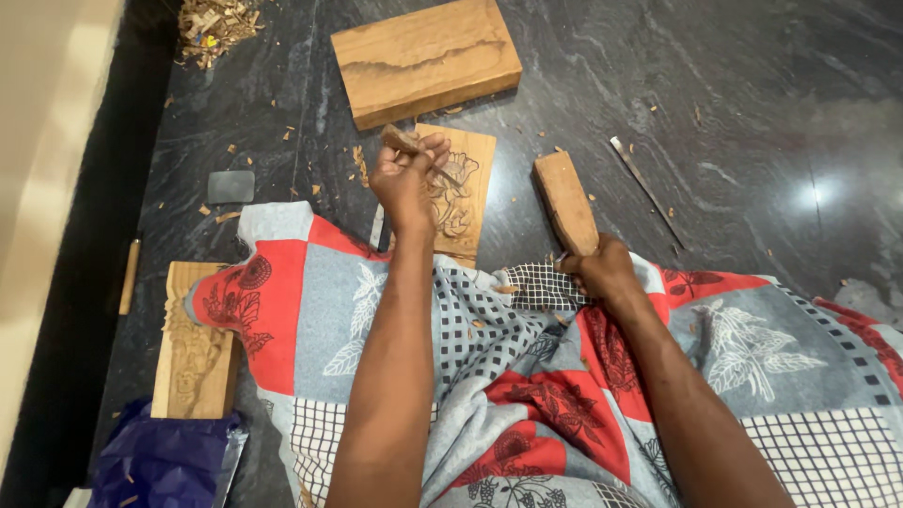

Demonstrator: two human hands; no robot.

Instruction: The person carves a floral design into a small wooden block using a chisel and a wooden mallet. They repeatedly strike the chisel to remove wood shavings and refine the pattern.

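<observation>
one chisel [414, 148] gripped by left hand [406, 176] over carved panel [458, 191]; right hand [597, 268] grips one mallet [564, 199].

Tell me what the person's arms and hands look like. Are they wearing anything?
Both arms are bare, with no sleeves in view. The left hand and the right hand have no gloves, and no watch, ring or bracelet shows on either wrist or hand. The forearms are long and slim. A patterned cloth in red, grey and white lies under them.

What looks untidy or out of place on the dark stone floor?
Pale wood chips lie heaped at the top left and scattered around the carved wooden panel. A thin metal chisel lies loose, apart from both hands.
</observation>
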